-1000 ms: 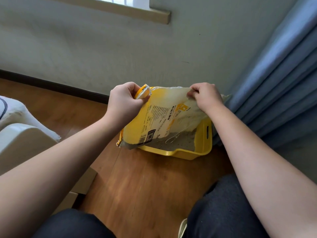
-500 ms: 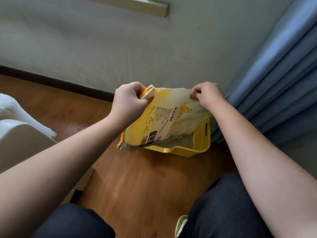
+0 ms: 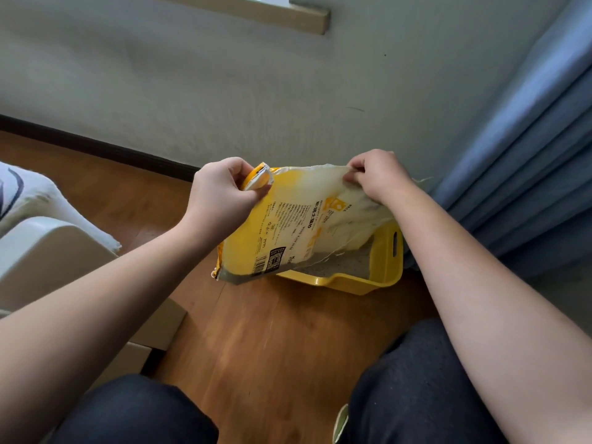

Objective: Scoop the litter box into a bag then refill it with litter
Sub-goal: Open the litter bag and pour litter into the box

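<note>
A yellow and white litter bag (image 3: 298,225) hangs upside down over the yellow litter box (image 3: 389,261), which stands on the wood floor against the wall. My left hand (image 3: 221,200) grips the bag's upper left corner. My right hand (image 3: 378,177) pinches its upper right edge. The bag looks flat and nearly limp. Grey litter (image 3: 342,262) fills the part of the box that shows below the bag; the bag hides the rest of the box.
A blue curtain (image 3: 519,155) hangs right beside the box. A white rounded object (image 3: 48,251) and a cardboard box (image 3: 160,328) sit at the left. My knees in dark trousers (image 3: 426,389) are at the bottom. A dark skirting board (image 3: 96,147) runs along the wall.
Both hands keep their hold on the bag. The bag has tilted a little, its lower left corner swinging slightly; the view shifted a bit.
</note>
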Demonstrator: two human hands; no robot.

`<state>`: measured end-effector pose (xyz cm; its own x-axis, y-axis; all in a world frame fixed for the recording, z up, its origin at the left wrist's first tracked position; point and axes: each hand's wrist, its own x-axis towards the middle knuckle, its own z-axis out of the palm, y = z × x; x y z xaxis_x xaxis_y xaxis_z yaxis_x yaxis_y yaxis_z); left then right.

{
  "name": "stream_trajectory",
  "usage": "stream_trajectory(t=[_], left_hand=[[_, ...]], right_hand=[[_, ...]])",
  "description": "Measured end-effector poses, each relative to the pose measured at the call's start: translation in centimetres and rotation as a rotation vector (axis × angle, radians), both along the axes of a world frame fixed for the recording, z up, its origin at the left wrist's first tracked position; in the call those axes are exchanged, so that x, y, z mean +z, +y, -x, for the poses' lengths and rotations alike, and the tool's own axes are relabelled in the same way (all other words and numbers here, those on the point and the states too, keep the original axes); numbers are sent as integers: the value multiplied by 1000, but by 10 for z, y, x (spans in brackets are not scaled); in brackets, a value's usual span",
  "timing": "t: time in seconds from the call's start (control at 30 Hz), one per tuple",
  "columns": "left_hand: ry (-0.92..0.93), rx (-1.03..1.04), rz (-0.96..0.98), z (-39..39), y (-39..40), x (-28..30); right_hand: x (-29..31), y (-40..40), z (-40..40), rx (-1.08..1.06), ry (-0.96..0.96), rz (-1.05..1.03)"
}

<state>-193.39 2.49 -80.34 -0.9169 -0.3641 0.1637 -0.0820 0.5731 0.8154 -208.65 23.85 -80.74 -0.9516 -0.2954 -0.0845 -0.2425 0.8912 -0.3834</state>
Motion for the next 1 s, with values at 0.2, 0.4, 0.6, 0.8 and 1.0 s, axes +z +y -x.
stream_trajectory(t=[0.2,0.4,0.6,0.8,1.0], left_hand=[[-19,56,20,-22,-24,4],[-9,77,43,-42,-45,11],[1,97,83,-63,-58,11],[25,96,112,-74,-69,14],[4,100,103,-75,-72,7]], right_hand=[[-2,-31,-9,83,-32,26],[-4,-56,-18,136,-40,62],[-4,-77,-30,200,-34,84],[-3,-89,-37,228,-37,113],[-1,-88,-38,241,-49,119]])
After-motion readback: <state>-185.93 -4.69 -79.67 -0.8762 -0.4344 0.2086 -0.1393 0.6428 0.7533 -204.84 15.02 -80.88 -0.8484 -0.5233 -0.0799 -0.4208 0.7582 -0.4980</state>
